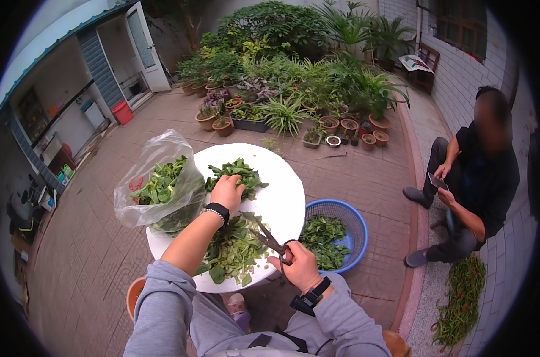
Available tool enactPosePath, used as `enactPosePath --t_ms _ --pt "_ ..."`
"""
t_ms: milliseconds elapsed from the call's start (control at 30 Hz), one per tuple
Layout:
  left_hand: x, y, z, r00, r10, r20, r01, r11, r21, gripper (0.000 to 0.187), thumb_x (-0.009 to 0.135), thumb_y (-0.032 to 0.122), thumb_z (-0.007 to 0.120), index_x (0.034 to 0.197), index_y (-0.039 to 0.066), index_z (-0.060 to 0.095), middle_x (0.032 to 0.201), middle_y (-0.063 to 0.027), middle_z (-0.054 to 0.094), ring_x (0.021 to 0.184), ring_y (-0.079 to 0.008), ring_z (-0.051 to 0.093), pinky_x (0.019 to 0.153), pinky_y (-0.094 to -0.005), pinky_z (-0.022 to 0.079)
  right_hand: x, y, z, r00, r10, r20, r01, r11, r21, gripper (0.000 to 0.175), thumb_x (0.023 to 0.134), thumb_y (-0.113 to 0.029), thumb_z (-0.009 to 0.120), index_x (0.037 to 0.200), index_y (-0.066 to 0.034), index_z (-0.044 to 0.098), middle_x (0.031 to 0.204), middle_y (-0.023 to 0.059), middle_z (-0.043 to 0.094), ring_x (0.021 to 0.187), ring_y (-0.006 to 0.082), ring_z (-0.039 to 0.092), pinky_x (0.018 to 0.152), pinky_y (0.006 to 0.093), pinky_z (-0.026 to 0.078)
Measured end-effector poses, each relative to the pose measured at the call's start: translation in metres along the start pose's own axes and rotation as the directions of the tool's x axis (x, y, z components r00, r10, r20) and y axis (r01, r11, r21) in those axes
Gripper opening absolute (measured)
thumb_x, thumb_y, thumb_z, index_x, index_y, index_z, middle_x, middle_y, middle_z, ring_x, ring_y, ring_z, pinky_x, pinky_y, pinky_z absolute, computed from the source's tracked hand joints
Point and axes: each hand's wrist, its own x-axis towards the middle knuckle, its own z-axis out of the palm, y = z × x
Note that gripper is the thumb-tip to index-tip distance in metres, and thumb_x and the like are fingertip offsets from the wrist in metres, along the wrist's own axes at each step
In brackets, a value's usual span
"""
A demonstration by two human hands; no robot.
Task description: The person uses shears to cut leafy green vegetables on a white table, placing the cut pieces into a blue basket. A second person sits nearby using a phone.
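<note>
My right hand [300, 267] grips a pair of dark metal scissors [270, 238], its blades parted and pointing up and left over the table. Beneath the blades is a heap of cut greens [241, 250], with chopped pale stems and leaves. My left hand [227, 193] reaches to a pile of whole leafy greens [247, 176]; its fingertips are hidden, so I cannot tell whether it holds any. Both lie on a round white table [283, 187]. At the table's left side stands an open clear plastic bag [163, 138] filled with more leafy greens [165, 180].
A blue plastic basket [361, 232] of cut leaves stands right of the table. An orange container [132, 296] is at lower left. A seated person [470, 178] holds a phone at right, near a pile of peppers [462, 299]. Potted plants [288, 111] fill the courtyard's far side.
</note>
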Motion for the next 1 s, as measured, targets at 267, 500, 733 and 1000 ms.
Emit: enactPosePath --t_ms 267,500,733,1000 --pt "0.0 0.006 -0.01 0.982 -0.057 0.18 0.062 0.998 -0.022 0.02 0.086 0.016 0.064 0.103 0.006 0.068 0.096 -0.0173 0.067 0.093 -0.0348 0.063 0.084 -0.0431 0.049 -0.002 0.005 -0.008 1.0 0.015 0.006 -0.014 0.999 -0.031 0.038 0.071 -0.031 0.086 0.083 -0.0071 0.059 0.063 0.0046 0.052 0.053 0.0231 0.053 0.05 0.0338 0.044" --pt "0.002 0.001 0.002 0.958 0.286 0.0 -0.285 0.953 0.099 0.033 0.085 0.019 0.067 0.116 0.008 0.066 0.102 -0.0148 0.062 0.101 -0.0339 0.054 0.09 -0.0419 0.046 -0.004 0.004 -0.01 0.999 0.032 0.019 -0.032 0.998 -0.046 0.039 0.071 -0.033 0.086 0.083 -0.0069 0.06 0.064 0.0046 0.055 0.055 0.0228 0.056 0.052 0.0334 0.046" --pt "0.018 0.005 0.028 0.999 0.011 -0.03 -0.012 0.999 -0.045 0.026 0.076 0.025 0.075 0.095 0.007 0.074 0.101 -0.0135 0.062 0.101 -0.0322 0.054 0.091 -0.0392 0.046 -0.006 0.006 -0.01 1.0 0.026 -0.017 -0.027 0.999 -0.032 0.039 0.071 -0.033 0.086 0.085 -0.0064 0.06 0.063 0.0045 0.055 0.055 0.0228 0.056 0.053 0.0336 0.047" --pt "0.029 -0.022 -0.013 0.958 -0.276 0.078 0.23 0.578 -0.783 0.026 0.092 0.019 0.066 0.11 0.001 0.066 0.096 -0.0028 0.069 0.083 -0.0101 0.062 0.078 -0.026 0.05 -0.006 0.01 -0.003 0.999 0.038 -0.012 -0.038 0.999 -0.021 0.039 0.07 -0.03 0.087 0.085 -0.0064 0.06 0.061 0.0044 0.052 0.053 0.0229 0.053 0.052 0.0335 0.045"
